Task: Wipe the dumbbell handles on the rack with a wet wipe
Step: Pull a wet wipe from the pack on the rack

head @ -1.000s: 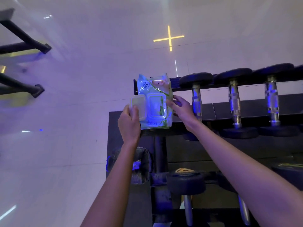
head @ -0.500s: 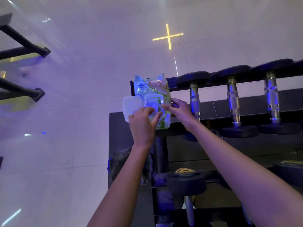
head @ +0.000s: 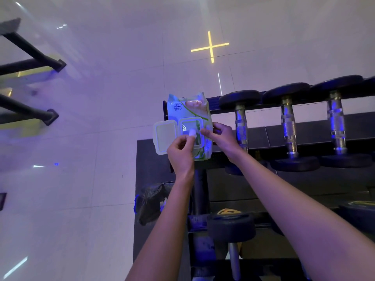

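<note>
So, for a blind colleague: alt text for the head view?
A person's left hand pinches a white wipe poking from an open wet wipe pack that the right hand holds at the end of a dumbbell rack, beside chrome-handled dumbbells.

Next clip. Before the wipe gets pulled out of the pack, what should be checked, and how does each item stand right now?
1. Lid of the wet wipe pack flipped open: ok.
2. Left hand pinches the wipe at the opening: ok.
3. Right hand grips the pack's right edge to steady it: ok.
4. Pack firmly supported on the rack end: cannot tell.
5. Only one wipe coming out: cannot tell.
6. Top-row dumbbell handles unobstructed: ok.
</note>
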